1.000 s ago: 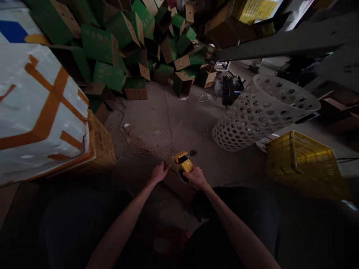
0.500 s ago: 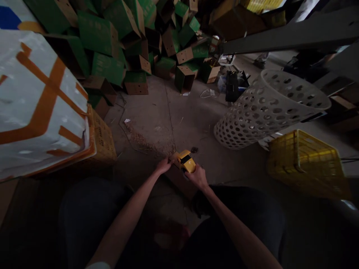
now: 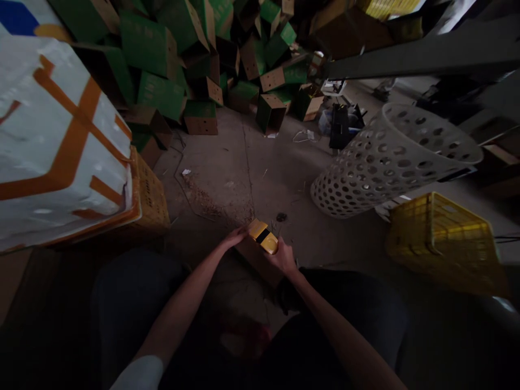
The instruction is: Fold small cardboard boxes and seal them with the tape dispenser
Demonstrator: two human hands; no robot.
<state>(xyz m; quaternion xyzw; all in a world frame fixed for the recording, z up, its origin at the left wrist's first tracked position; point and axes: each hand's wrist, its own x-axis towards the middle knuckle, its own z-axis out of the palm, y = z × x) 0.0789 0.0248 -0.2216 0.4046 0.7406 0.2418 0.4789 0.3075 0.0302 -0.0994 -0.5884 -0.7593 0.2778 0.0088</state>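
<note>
My right hand [image 3: 283,258] is closed around a yellow tape dispenser [image 3: 264,236] with a black window, held low over a brown cardboard piece [image 3: 255,260] lying on the concrete floor. My left hand [image 3: 233,237] rests at the dispenser's front end, fingers lying on the edge of the cardboard. Both forearms reach forward between my dark-clothed knees.
A large pile of green and brown cartons [image 3: 195,65] fills the back. A white perforated basket [image 3: 390,157] lies tilted at the right, a yellow crate [image 3: 442,238] beside it. A white and orange sack [image 3: 52,141] sits on a crate at the left.
The dispenser and both hands have shifted slightly; my left hand has come in against the dispenser's front end. The view has tipped a little.
</note>
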